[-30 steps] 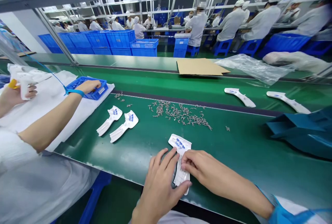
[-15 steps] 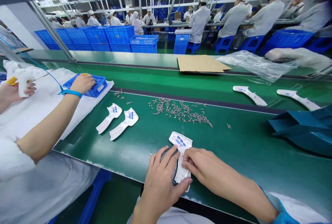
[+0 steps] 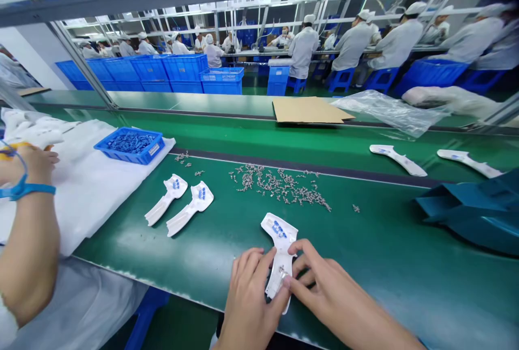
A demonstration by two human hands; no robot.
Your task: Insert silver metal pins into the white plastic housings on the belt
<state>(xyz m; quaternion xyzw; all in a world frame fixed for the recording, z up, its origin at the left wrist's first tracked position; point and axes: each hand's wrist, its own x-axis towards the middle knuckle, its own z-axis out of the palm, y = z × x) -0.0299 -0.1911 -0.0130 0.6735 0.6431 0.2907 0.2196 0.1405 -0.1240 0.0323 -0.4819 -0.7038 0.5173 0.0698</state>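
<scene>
Right fingers wider apart, against shell.

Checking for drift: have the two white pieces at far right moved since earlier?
Yes: rightward. Both white pieces lie farther right of the cardboard sheet than before.

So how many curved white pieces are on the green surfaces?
5: one piece between the left hand and right hand, two pieces to the left, two pieces at back right. More may be hidden.

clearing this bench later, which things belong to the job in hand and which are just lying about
Likely the job:
white piece touched by both hands
scattered small metal parts
two similar white pieces at left

Apparently lying about:
cardboard
clear plastic sheeting
</scene>
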